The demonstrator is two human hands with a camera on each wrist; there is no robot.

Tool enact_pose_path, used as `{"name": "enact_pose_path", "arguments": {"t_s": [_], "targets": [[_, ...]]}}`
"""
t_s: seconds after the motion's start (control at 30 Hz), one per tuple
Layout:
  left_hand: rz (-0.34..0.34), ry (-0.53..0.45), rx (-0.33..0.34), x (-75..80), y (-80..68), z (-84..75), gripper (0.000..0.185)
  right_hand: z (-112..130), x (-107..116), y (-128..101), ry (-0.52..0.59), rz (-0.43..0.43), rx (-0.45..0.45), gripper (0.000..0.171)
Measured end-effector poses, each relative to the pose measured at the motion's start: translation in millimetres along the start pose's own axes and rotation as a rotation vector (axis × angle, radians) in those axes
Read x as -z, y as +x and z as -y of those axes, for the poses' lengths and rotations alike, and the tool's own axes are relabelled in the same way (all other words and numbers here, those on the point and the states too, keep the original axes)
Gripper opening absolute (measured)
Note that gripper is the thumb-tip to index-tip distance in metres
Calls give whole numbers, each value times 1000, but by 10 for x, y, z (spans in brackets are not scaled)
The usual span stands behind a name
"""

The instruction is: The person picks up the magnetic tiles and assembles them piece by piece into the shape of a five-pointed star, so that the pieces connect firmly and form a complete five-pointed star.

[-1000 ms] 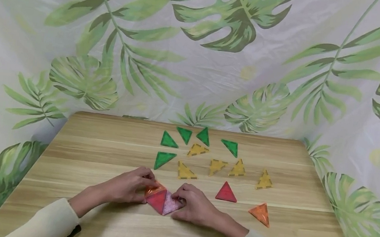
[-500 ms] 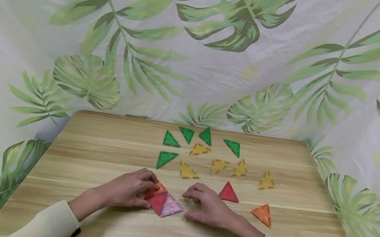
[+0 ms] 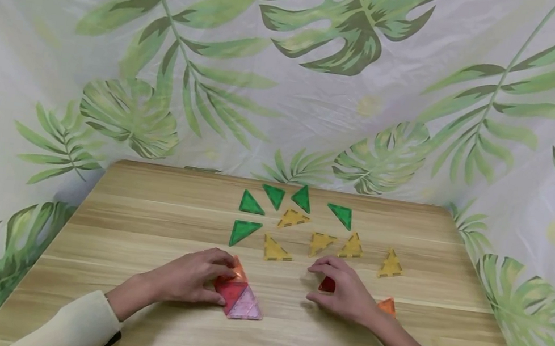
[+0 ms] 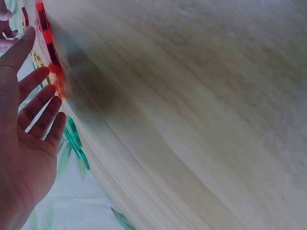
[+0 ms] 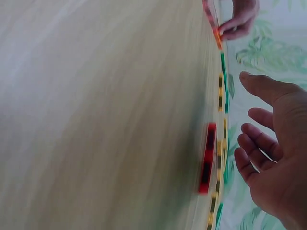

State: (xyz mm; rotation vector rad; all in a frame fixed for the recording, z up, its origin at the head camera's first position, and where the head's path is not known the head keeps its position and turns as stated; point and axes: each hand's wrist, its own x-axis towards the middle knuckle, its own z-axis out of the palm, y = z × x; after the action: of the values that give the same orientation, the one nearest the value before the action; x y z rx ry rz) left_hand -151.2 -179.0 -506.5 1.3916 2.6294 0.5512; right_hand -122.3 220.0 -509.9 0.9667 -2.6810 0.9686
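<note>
Three triangle tiles lie joined on the wooden table [image 3: 148, 221]: an orange tile [image 3: 238, 271], a red tile [image 3: 230, 292] and a pink tile [image 3: 245, 308]. My left hand [image 3: 193, 279] rests beside them, its straight fingers touching the orange and red tiles [image 4: 52, 60]. My right hand [image 3: 346, 294] hovers with loosely spread fingers over a single red triangle [image 3: 327, 284]. The right wrist view shows that tile [image 5: 207, 158] edge-on, apart from the open fingers [image 5: 254, 143]. An orange triangle [image 3: 387, 306] is partly hidden behind the right hand.
Several green triangles [image 3: 251, 204] lie at the back of the table, with several yellow triangles [image 3: 276, 250] in front of them. A leaf-print cloth [image 3: 288, 83] hangs behind and to both sides of the table.
My right hand let go of the pink tile and moved right, over the single red triangle. The left hand stayed on the joined tiles.
</note>
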Motion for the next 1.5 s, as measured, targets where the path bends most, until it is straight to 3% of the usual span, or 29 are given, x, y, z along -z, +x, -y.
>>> {"name": "enact_pose_path", "arguments": {"t_s": [0.33, 0.6, 0.73, 1.13, 1.5], "targets": [[23, -42, 58, -22, 8, -60, 68, -226, 182, -125, -137, 13, -110, 61], [46, -34, 38, -36, 3, -61, 68, -369, 214, -201, -113, 58, -162, 64], [36, -21, -11, -46, 8, -44, 65, -412, 223, -205, -105, 95, -176, 63], [97, -39, -45, -7, 36, -13, 61, -503, 260, -176, -82, 155, -119, 56], [135, -47, -42, 36, 43, -14, 63, -519, 244, -160, -47, 123, -64, 50]]}}
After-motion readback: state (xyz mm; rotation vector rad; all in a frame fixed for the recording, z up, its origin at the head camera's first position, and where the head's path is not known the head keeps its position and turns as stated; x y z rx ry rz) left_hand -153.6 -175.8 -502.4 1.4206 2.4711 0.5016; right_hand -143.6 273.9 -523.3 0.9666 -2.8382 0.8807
